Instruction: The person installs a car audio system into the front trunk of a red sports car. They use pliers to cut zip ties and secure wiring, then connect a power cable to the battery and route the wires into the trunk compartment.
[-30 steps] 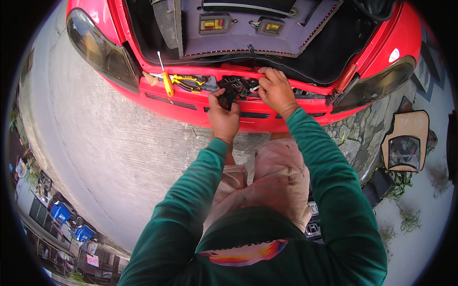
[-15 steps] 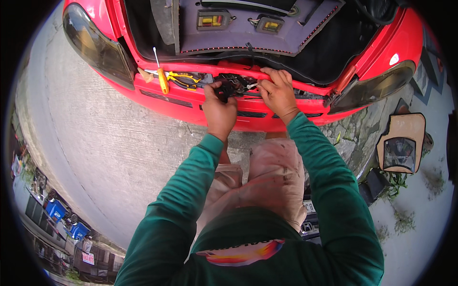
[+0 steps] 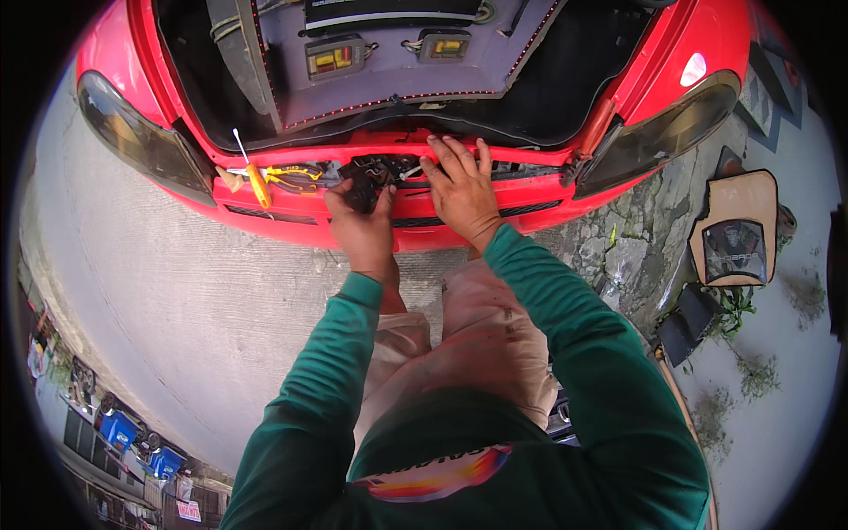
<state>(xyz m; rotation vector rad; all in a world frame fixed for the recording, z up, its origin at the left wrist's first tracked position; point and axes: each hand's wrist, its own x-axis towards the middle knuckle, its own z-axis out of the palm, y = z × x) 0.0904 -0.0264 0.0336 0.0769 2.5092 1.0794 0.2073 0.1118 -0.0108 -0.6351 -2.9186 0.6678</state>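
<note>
My left hand [image 3: 364,237] is closed around a black part [image 3: 360,192] at the red car's rear edge, thumb on one side and fingers on the other. Just beyond it, a dark latch-like mechanism [image 3: 386,165] with wires and a pale metal bit sits in an opening of the red panel [image 3: 530,190]. My right hand [image 3: 464,196] lies with fingers spread over the panel's edge, right of that mechanism. Left of my left hand, yellow-and-black pliers [image 3: 295,175] rest on the panel. Beside them lies a screwdriver [image 3: 258,185] with a yellow handle.
The open trunk [image 3: 565,115] holds a grey board [image 3: 389,84] with red lights and two boxed circuit units. Dark tail lights [image 3: 658,141] flank it. Concrete pavement [image 3: 221,291] runs below. On the right are a tan panel [image 3: 740,199] and a black box [image 3: 689,325].
My right hand's curled fingers have left the mechanism and now spread over the panel edge. My left hand keeps its hold on the black part. The whole view has shifted.
</note>
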